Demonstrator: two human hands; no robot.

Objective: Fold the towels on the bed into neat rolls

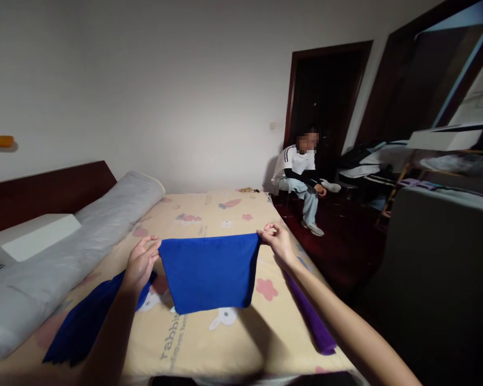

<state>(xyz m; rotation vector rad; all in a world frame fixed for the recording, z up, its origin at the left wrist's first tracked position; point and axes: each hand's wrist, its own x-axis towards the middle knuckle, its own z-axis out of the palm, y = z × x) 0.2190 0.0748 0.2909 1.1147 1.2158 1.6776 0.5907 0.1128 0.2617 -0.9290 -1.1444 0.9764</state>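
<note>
A blue cloth (211, 274) hangs stretched between my two hands above the bed, its lower edge near the sheet. My left hand (142, 258) pinches its upper left corner, and my right hand (277, 241) pinches the upper right one. Under my left forearm lies a second, crumpled blue cloth (86, 316), partly hidden by the arm. Beside my right forearm a purple cloth (312, 319), long and narrow, rests along the bed's right side.
The bed (209, 348) has a yellow printed sheet. A grey roll (104, 225) and a white box (40, 236) lie by the dark headboard (48, 187). A person (300, 171) sits beyond the bed near a door. At right stand a dark panel (438, 279) and a cluttered rack (446, 140).
</note>
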